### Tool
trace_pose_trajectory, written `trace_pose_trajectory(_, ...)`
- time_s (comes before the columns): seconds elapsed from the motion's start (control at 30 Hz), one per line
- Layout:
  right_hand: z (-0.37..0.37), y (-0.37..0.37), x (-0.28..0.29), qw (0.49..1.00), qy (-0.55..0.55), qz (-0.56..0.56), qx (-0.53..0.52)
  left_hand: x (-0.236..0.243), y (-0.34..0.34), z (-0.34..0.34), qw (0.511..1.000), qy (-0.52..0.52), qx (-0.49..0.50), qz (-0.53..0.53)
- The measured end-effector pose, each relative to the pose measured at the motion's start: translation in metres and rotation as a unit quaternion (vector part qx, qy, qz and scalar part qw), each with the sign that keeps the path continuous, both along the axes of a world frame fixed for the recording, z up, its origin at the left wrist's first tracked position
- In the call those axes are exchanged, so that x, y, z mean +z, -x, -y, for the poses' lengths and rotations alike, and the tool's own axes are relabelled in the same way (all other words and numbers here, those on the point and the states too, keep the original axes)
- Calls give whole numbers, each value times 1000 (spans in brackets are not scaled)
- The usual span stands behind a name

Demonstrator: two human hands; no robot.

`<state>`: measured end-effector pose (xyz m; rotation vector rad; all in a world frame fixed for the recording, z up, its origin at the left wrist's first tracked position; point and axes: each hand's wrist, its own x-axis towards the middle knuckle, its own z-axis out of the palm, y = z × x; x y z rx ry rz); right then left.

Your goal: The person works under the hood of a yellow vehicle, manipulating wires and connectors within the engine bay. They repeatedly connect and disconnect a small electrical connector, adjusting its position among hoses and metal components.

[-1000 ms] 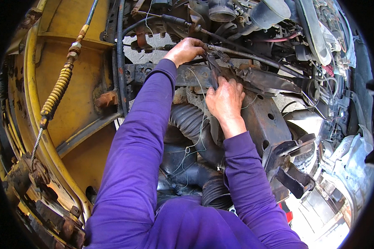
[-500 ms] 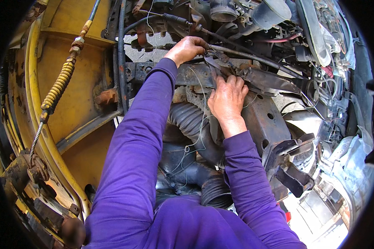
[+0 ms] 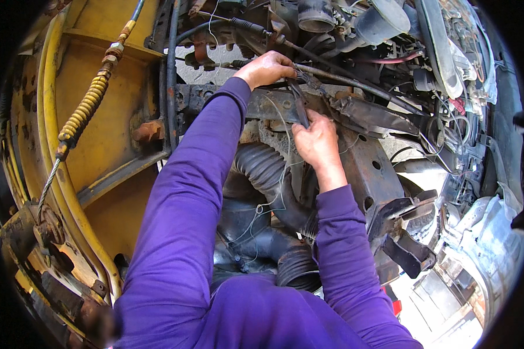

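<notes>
My left hand (image 3: 266, 70) is closed, its fingertips pinching at a frayed bundle of thin wires (image 3: 311, 80) above a dark metal beam (image 3: 273, 104). A dark, flat, tape-like strip (image 3: 299, 103) runs down from those fingertips to my right hand (image 3: 318, 141). My right hand is closed on the strip's lower end, with the thumb on top. What exactly the left fingers hold is partly hidden by the hand itself. Just right of the wires lies a dark wrapped harness (image 3: 367, 113). A thin pale-green wire (image 3: 285, 168) hangs loosely beside my right hand.
Black corrugated hoses (image 3: 262, 166) lie below my hands. A yellow frame (image 3: 116, 104) with a spring-covered cable (image 3: 87, 110) stands at left. At right are a drilled metal bracket (image 3: 374, 168) and crowded machine parts. A rod (image 3: 355, 84) crosses beyond the wires.
My right hand has drawn slightly down and its fingers have curled in from lying over the harness. The strip now stretches straighter between both hands. My left hand has shifted slightly right.
</notes>
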<state>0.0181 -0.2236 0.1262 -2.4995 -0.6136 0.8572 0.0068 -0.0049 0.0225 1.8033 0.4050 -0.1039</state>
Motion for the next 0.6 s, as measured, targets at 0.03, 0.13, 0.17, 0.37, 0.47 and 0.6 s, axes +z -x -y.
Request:
trace_pose_trajectory(0.03, 1, 5, 0, 995, 26, 84, 44, 3, -3, -2, 1000, 0, -9, -19)
trace_pose_trajectory(0.13, 5, 21, 1, 949, 93, 259, 156, 16, -12, -1, 998, 20, 3, -56)
trace_pose_trajectory(0.17, 3, 22, 2, 948, 99, 258, 159, 19, -13, -2, 997, 41, -4, -66)
trace_pose_trajectory(0.37, 4, 32, 11, 949, 100, 262, 143, 3, -11, -5, 974, 169, 43, -142)
trace_pose_trajectory(0.47, 9, 30, 12, 948, 118, 265, 127, 12, -15, 0, 966, 191, 48, -169)
trace_pose_trajectory(0.6, 8, 28, 11, 951, 115, 258, 123, 13, -10, -5, 968, 195, 18, -154)
